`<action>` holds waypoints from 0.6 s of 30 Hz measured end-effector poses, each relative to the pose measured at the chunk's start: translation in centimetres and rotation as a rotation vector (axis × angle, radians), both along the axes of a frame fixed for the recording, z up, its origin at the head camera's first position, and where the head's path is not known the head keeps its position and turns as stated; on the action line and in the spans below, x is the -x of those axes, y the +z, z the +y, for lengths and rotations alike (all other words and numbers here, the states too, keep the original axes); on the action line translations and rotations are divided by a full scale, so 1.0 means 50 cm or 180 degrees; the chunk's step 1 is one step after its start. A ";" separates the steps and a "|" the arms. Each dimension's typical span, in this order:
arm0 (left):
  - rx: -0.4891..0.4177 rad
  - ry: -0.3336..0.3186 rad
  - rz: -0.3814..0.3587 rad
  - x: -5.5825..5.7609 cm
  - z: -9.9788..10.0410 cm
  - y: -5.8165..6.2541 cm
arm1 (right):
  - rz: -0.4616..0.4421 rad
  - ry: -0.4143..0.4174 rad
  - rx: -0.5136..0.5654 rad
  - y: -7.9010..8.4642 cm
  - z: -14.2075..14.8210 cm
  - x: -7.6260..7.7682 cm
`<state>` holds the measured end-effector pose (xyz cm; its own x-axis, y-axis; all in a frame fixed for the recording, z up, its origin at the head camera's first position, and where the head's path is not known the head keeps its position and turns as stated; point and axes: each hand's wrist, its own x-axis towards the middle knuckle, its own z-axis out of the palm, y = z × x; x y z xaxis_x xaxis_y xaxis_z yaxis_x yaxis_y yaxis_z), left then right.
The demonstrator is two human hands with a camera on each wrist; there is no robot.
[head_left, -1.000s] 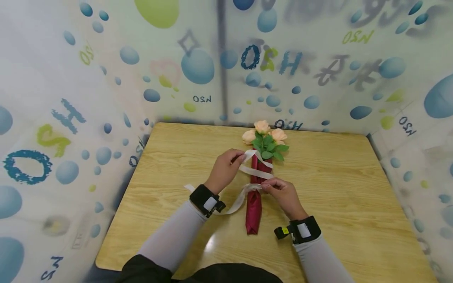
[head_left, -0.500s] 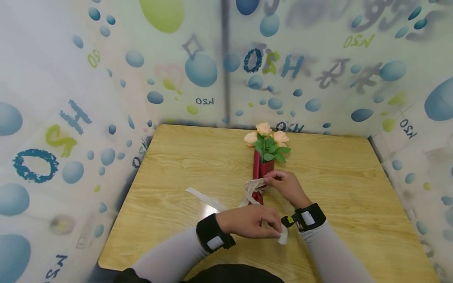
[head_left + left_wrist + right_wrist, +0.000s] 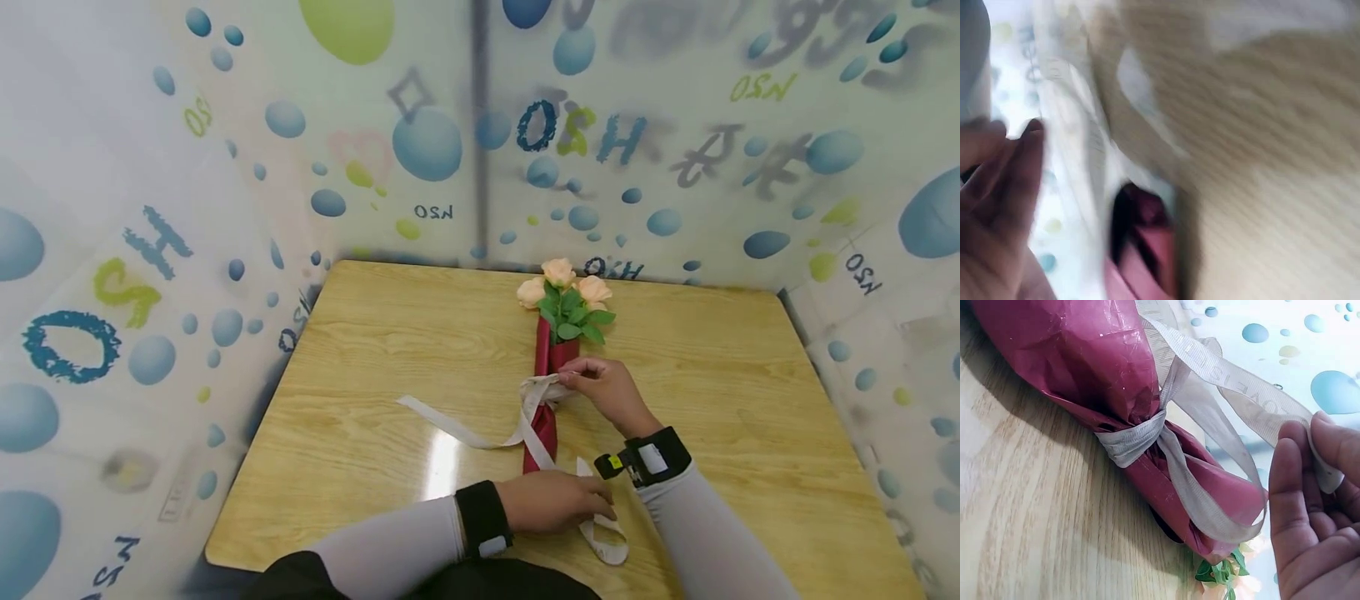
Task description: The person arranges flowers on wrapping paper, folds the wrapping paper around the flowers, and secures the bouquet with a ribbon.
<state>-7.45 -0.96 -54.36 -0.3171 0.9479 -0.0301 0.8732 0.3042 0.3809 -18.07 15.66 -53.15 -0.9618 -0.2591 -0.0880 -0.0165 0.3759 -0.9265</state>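
A bouquet of peach roses point(image 3: 557, 272) with green leaves lies on the table, wrapped in dark red paper point(image 3: 546, 425). Round the wrap's middle runs a whitish ribbon point(image 3: 531, 414), knotted, as the right wrist view shows. My right hand point(image 3: 611, 392) pinches a raised loop of this ribbon between thumb and fingers, just right of the knot. Below the wrap's lower end is my left hand point(image 3: 551, 502), fingers loosely extended; in the left wrist view the hand point(image 3: 1004, 200) is blurred, with the ribbon point(image 3: 1079, 119) beside its fingertips. One ribbon tail curls just past those fingers.
Another ribbon tail point(image 3: 442, 421) stretches left over the wooden table point(image 3: 360, 358). Patterned walls with blue and green dots point(image 3: 427, 142) stand at the back and sides. Both wrists carry black straps point(image 3: 658, 456).
My left hand came down from beside the roses to near the table's front, pulling a ribbon tail, which now curls beyond its fingers. My right hand has risen slightly, still holding the ribbon.
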 end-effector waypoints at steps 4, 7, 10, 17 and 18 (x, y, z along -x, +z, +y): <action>-0.0533 0.0831 -0.0007 0.035 -0.027 -0.018 | -0.0008 0.0009 0.0031 -0.004 0.001 -0.004; -0.0835 0.1412 -0.0216 0.066 -0.057 -0.025 | 0.0006 0.0024 0.0056 -0.006 0.001 -0.006; -0.0774 0.1517 -0.0354 0.090 -0.087 -0.030 | 0.0022 0.0021 0.0090 -0.009 0.002 -0.007; -0.0189 0.0827 -0.0194 0.108 -0.123 -0.034 | -0.0032 0.0007 0.0143 -0.004 0.001 -0.010; -0.0186 0.0822 -0.0097 0.109 -0.124 -0.037 | -0.0040 0.0006 0.0147 -0.002 0.000 -0.010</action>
